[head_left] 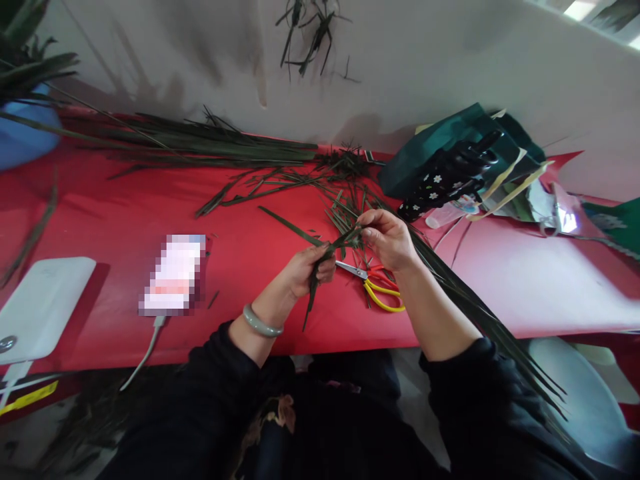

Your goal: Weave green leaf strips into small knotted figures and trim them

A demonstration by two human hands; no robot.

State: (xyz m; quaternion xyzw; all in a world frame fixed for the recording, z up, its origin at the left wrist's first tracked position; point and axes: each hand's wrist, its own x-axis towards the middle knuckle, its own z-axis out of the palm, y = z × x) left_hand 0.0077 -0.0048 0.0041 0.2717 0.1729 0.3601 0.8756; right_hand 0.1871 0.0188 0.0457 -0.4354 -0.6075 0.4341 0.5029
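Over the red table (250, 267), my left hand (311, 269) pinches a small bundle of dark green leaf strips (316, 279). One long strip points up and left from it, and others hang below. My right hand (387, 239) is closed at the fingertips on the right end of the same woven strips. Scissors (383, 291) with yellow and red handles lie beneath and between my hands, their blades toward the left hand. Cut leaf pieces (345, 213) are scattered just behind the hands.
Long leaves (215, 147) lie along the wall; more (475, 307) stretch under my right forearm. A phone (173, 275) and white power bank (47, 307) are at left, a blue container (27, 137) behind. A black flowered bottle (445, 175) and green bag (415, 160) stand back right.
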